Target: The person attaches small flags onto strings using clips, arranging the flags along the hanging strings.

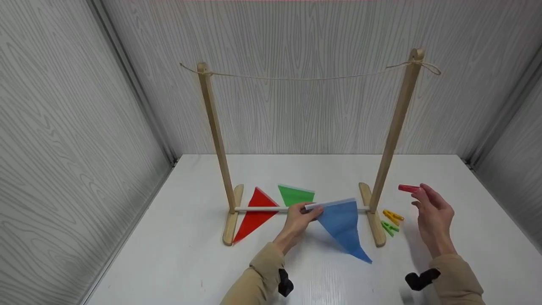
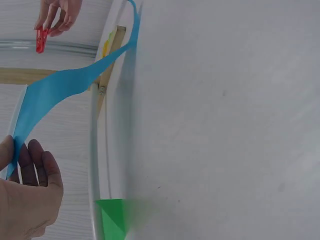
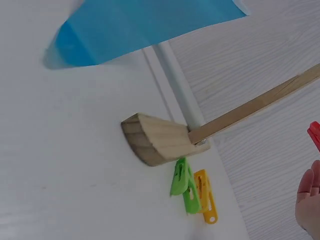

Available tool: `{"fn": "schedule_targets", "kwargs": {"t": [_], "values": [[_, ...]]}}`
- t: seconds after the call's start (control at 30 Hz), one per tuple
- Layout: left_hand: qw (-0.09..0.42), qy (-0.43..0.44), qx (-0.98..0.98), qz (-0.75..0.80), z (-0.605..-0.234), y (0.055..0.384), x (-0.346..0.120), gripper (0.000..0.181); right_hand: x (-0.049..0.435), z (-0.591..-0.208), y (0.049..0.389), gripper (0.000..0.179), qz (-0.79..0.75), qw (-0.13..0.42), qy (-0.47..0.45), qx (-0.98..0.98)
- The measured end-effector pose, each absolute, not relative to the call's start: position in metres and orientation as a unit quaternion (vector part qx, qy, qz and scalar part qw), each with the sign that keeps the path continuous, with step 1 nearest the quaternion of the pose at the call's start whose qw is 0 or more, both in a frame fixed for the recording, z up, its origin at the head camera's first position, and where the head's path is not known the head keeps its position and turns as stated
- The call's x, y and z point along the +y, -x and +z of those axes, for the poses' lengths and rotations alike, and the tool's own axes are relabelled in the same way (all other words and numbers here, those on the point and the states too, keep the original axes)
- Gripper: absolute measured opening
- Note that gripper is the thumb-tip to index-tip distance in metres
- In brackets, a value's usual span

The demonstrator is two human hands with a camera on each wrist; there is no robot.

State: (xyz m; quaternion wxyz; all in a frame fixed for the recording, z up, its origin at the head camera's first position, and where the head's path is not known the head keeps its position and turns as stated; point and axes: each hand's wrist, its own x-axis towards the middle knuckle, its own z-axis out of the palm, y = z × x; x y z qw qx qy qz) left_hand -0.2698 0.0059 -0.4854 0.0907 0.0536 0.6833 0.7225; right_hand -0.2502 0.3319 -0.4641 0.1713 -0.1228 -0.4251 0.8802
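My left hand [image 1: 297, 222] pinches a blue triangular pennant [image 1: 342, 224] by one corner of its white-edged top, thumb in front and fingers behind. The pennant hangs in front of the stand's low white crossbar [image 1: 259, 209], its point trailing to the right. To the right of the stand, my right hand [image 1: 435, 214] holds a red clothespin [image 1: 409, 188] in its fingertips, raised above the table. In the left wrist view the red clothespin [image 2: 41, 40] hangs from the right fingertips. A yellow clothespin [image 1: 394, 217] and a green clothespin [image 1: 389, 228] lie by the stand's right foot.
Two wooden posts [image 1: 217, 140] carry a thin string [image 1: 305, 79] tied across their tops. Behind the left hand, a green pennant [image 1: 295, 195] lies on the white table [image 1: 169, 254]; a red pennant [image 1: 256, 216] lies near the left foot. Grey wood-grain walls surround the table.
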Motion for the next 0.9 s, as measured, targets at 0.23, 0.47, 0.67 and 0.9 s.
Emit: {"fn": "schedule_targets", "kwargs": {"t": [0.23, 0.47, 0.67, 0.9], "values": [[0.062, -0.039, 0.699, 0.711, -0.465, 0.271, 0.003, 0.033, 0.325, -0.44, 0.248, 0.022, 0.926, 0.163, 0.046, -0.338], [0.04, -0.05, 0.691, 0.72, -0.446, 0.27, 0.004, 0.035, 0.32, -0.417, 0.247, 0.025, 0.924, 0.158, -0.016, -0.347], [0.017, -0.069, 0.684, 0.726, -0.43, 0.27, 0.007, 0.033, 0.316, -0.399, 0.249, 0.029, 0.917, 0.162, -0.088, -0.354], [-0.006, -0.084, 0.68, 0.728, -0.41, 0.273, 0.011, 0.031, 0.312, -0.377, 0.255, 0.029, 0.904, 0.174, -0.148, -0.362]]}}
